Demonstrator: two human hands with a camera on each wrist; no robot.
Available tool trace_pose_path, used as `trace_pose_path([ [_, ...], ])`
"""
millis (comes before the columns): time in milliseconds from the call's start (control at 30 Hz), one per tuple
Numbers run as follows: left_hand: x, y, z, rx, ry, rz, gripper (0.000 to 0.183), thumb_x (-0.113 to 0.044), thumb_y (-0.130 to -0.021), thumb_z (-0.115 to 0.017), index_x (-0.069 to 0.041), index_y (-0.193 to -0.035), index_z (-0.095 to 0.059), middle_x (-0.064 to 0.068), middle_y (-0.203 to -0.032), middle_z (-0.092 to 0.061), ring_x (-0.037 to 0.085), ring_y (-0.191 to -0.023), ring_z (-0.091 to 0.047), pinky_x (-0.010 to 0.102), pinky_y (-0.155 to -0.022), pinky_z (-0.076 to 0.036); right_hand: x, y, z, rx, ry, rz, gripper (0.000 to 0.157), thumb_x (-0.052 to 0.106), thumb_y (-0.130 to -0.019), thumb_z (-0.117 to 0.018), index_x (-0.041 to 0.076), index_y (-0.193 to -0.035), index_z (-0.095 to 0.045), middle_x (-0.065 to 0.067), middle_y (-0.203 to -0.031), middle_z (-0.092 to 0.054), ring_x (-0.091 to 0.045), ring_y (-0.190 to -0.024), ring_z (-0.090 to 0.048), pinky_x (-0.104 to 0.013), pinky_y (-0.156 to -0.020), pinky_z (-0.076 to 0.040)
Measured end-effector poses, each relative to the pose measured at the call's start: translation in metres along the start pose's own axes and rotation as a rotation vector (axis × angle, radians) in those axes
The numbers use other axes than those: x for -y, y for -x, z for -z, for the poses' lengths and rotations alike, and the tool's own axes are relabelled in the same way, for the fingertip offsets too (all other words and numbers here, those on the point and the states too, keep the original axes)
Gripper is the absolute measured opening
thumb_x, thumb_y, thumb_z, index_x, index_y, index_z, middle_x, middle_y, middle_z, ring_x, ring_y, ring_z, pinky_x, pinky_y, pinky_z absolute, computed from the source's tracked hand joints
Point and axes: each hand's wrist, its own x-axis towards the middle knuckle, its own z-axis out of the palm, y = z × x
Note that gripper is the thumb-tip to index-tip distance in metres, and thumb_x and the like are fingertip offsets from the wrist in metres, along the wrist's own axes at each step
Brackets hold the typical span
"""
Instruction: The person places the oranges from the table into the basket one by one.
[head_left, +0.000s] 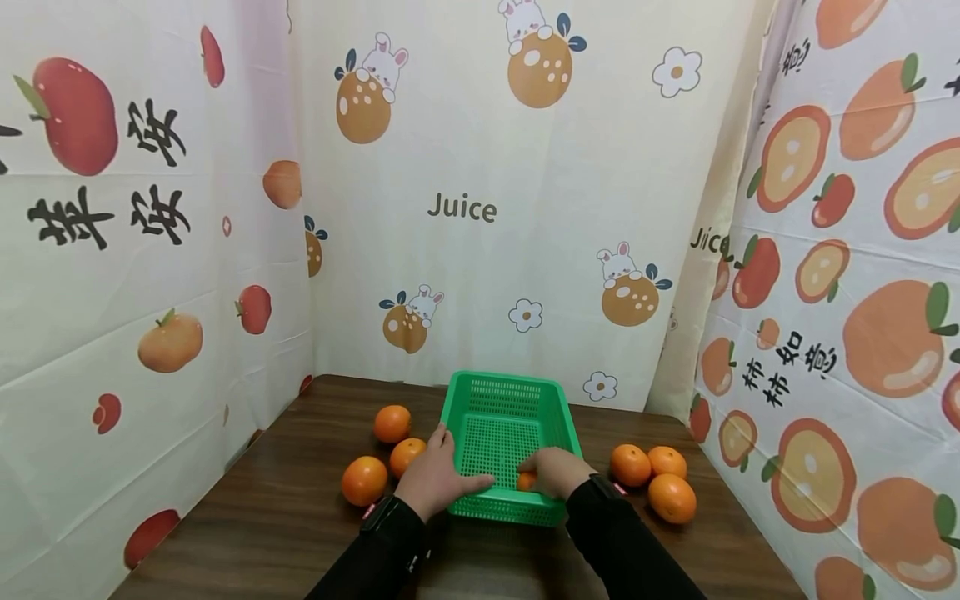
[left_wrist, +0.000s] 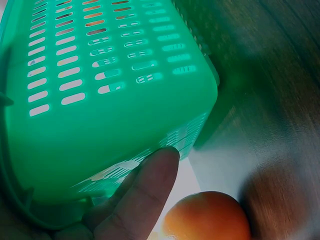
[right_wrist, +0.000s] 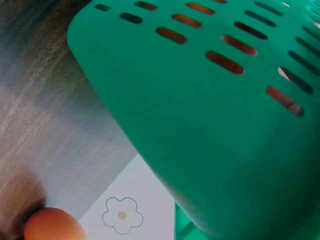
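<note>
A green plastic basket (head_left: 498, 429) with slotted walls sits on the table. My left hand (head_left: 435, 475) holds it at the near left corner, thumb over the rim and fingers along the outer wall; the left wrist view shows those fingers (left_wrist: 145, 192) against the slots. Inside, at the near right, my right hand (head_left: 557, 472) has its fingers around a small orange (head_left: 527, 481), partly hidden by the hand. The right wrist view shows the basket's outer wall (right_wrist: 170, 95), which hides most of that hand.
Left of the basket, oranges (head_left: 365, 481) lie on the brown wooden table (head_left: 262, 508), one close to the left hand. A second group of oranges (head_left: 672, 498) sits to the right, near the right forearm. Printed cloth (head_left: 480, 275) hangs behind and at both sides.
</note>
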Motion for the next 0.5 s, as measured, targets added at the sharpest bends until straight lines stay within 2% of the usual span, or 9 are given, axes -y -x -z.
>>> trace_pose_path([
  [167,0.0006,-0.0007,-0.0025,-0.001,-0.006,0.002,0.130,-0.087,-0.077,-0.071,0.003,-0.163,-0.037,0.020,-0.176,-0.023,0.044,-0.144,-0.052,0.057,-0.106,-0.054,0.0013,0.0023,0.0003,0.002,0.006,0.019,0.035,0.004,-0.095,-0.078,0.016,-0.128,-0.080,-0.011,-0.128,-0.076,-0.031,-0.117,-0.069,-0.053,-0.106,-0.054],
  [367,-0.0009,0.0021,-0.0008,-0.006,-0.007,-0.002,0.128,-0.086,-0.078,-0.072,0.004,-0.163,-0.037,0.021,-0.176,-0.024,0.045,-0.144,-0.053,0.057,-0.105,-0.055,0.0036,0.0014,0.0019,0.039,0.035,-0.012,0.034,0.009,-0.099,-0.075,0.016,-0.132,-0.078,-0.010,-0.129,-0.076,-0.021,-0.108,-0.065,-0.049,-0.105,-0.053],
  [500,-0.0016,0.0017,-0.0006,-0.012,-0.011,-0.005,0.129,-0.086,-0.078,-0.072,0.004,-0.163,-0.037,0.021,-0.176,-0.024,0.045,-0.143,-0.054,0.057,-0.104,-0.055,0.0033,0.0002,0.0019,0.051,0.040,-0.028,0.034,0.010,-0.100,-0.073,0.017,-0.133,-0.077,-0.009,-0.131,-0.075,-0.019,-0.106,-0.062,-0.049,-0.105,-0.053],
])
